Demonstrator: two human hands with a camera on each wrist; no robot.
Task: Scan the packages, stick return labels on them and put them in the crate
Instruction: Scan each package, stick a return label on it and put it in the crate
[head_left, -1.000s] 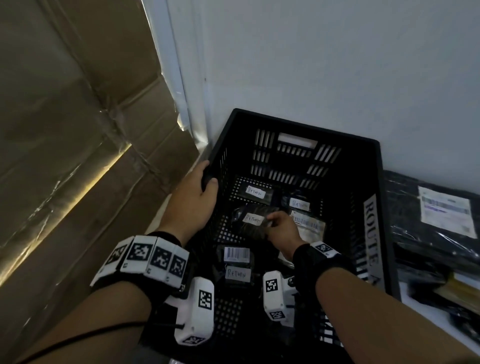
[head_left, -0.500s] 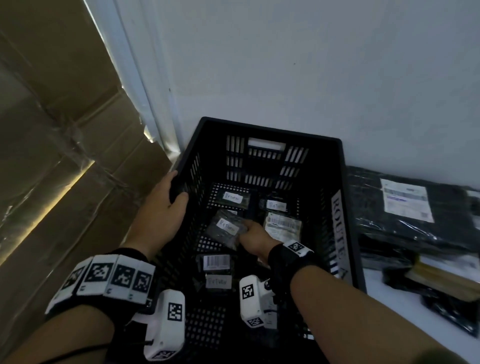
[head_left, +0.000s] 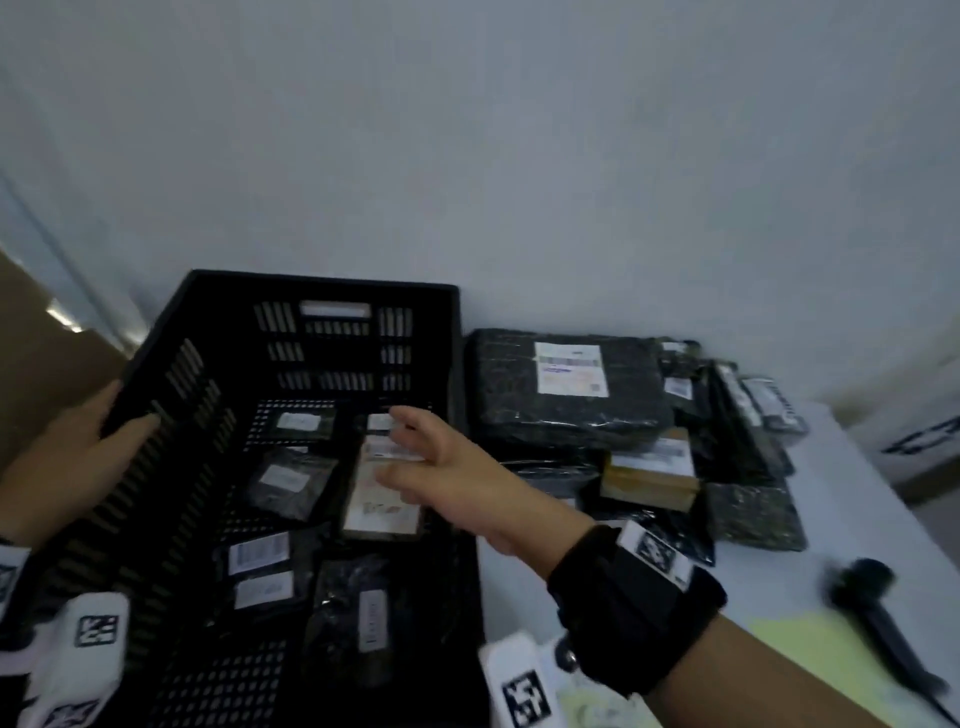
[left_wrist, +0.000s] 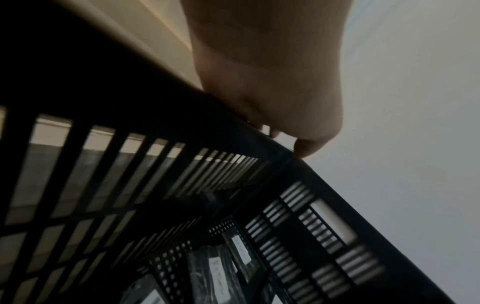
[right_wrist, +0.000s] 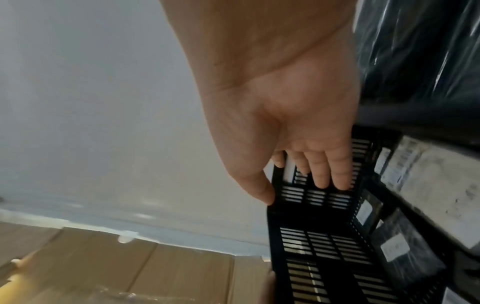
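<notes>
A black slatted crate (head_left: 322, 306) stands against the wall with several labelled dark packages (head_left: 291, 480) lying flat on its floor. My left hand (head_left: 88, 436) grips the crate's left rim, with the fingers curled over the edge in the left wrist view (left_wrist: 285, 123). My right hand (head_left: 400, 444) hovers open above the crate's right side, over a package with a large white label (head_left: 382, 512). Its palm and straight fingers (right_wrist: 319, 172) hold nothing. The crate wall (right_wrist: 324, 216) lies just beyond them.
A pile of black wrapped packages (head_left: 566, 410) and a brown box (head_left: 649, 480) sits on the white table right of the crate. A black handheld device (head_left: 872, 597) and a pale yellow sheet (head_left: 810, 654) lie at the front right. Cardboard (head_left: 47, 374) stands left.
My right hand has let go of a small package in the crate and risen up and to the right, now open. The left hand stays on the rim. The view has swung right.
</notes>
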